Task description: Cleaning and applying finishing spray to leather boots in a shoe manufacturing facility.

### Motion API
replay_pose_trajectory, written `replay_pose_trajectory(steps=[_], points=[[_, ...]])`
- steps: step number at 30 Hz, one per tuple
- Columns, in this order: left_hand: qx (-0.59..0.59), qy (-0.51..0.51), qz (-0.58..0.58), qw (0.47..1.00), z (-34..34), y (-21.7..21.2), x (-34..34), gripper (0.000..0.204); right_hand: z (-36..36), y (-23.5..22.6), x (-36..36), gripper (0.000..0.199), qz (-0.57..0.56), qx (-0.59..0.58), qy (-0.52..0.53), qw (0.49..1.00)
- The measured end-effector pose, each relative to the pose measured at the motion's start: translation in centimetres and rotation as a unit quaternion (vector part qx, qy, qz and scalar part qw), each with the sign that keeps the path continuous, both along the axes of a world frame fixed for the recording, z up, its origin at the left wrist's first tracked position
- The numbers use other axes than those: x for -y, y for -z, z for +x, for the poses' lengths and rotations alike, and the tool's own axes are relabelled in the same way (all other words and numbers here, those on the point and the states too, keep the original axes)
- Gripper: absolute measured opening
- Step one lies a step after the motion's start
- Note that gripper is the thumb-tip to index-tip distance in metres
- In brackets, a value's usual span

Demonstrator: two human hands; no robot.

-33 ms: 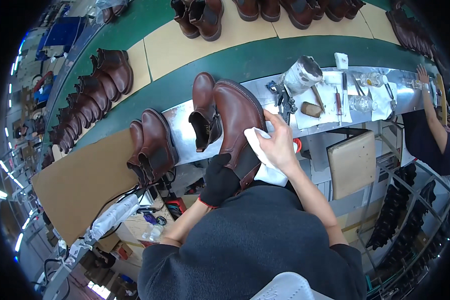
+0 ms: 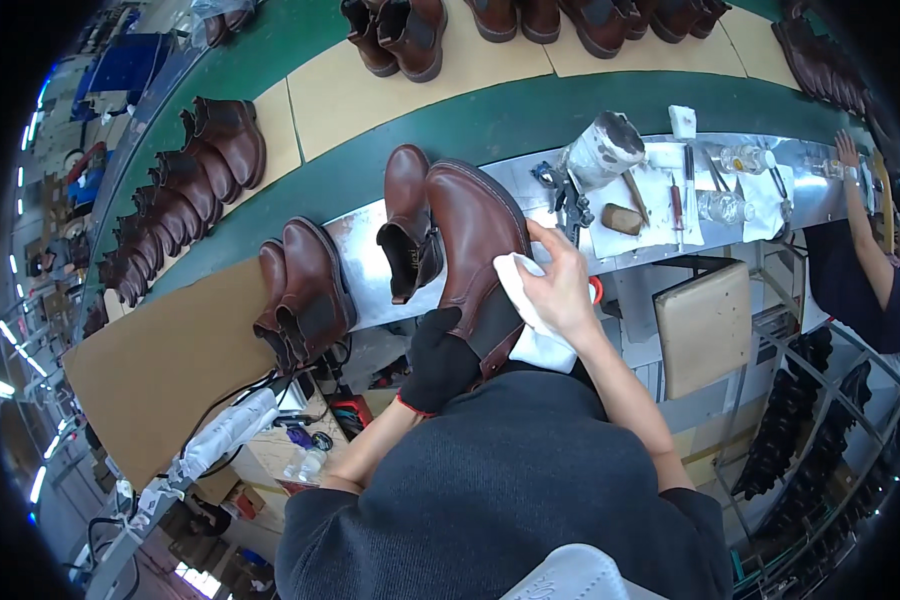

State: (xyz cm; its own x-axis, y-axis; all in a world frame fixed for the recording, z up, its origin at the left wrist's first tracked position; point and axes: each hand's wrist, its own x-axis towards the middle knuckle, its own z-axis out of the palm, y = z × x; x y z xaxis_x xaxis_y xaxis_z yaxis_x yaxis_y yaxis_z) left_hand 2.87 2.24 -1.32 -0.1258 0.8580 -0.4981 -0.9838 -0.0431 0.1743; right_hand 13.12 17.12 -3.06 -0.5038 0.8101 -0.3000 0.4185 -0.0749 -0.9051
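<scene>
A brown leather ankle boot (image 2: 475, 225) is held in front of me, toe pointing away, dark elastic panel on its side. My left hand (image 2: 440, 358), in a black glove with red trim, grips it at the shaft; some of its fingers are hidden. My bare right hand (image 2: 562, 285) pinches a folded white cloth (image 2: 542, 345) beside the boot, its index fingertip by the sole edge. Left of that boot, a second brown boot (image 2: 406, 190) lies on the metal ledge (image 2: 365, 240). Another pair of brown boots (image 2: 310, 265) is further left.
Rows of brown boots (image 2: 195, 165) line the green bench (image 2: 370, 130). To the right are a stained white container (image 2: 605, 150), a brown block (image 2: 622, 219), a red-handled tool (image 2: 677, 207) and clear bottles (image 2: 725, 207). A co-worker's arm (image 2: 863, 230) reaches in at far right.
My right hand and the white cloth have shifted very slightly to the right. The boot and my left hand look unmoved.
</scene>
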Motion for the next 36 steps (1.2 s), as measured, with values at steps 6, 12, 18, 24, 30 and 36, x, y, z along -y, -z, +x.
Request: replay_pose_trajectory(steps=[6, 12, 18, 24, 30, 36], points=[[-0.059, -0.011, 0.015, 0.998, -1.1, -0.5, -2.6, 0.047, 6.5, -0.5, -7.6, 0.028, 0.054, 0.096, 0.094, 0.989], [-0.033, -0.054, 0.056, 0.996, -4.2, 0.8, -5.1, 0.050, 6.8, -0.2, -14.0, 0.046, 0.420, 0.143, 0.023, 0.896], [-0.023, -0.065, 0.092, 0.993, -6.9, 1.6, -5.0, 0.048, -3.5, 5.8, -5.1, 0.078, -0.316, -0.128, -0.080, 0.937], [-0.524, -0.025, -0.140, 0.840, -14.7, -0.9, -1.2, 0.048, -6.1, 5.2, -4.2, 0.063, -0.483, -0.243, -0.004, 0.841], [-0.601, 0.092, -0.222, 0.762, -13.5, 14.3, 3.0, 0.049, -8.5, 3.5, -5.8, 0.055, -0.534, -0.287, 0.109, 0.788], [-0.509, 0.036, -0.216, 0.833, -13.2, 13.5, 1.9, 0.060, -7.8, 2.9, -7.7, 0.054, -0.590, -0.330, 0.163, 0.719]])
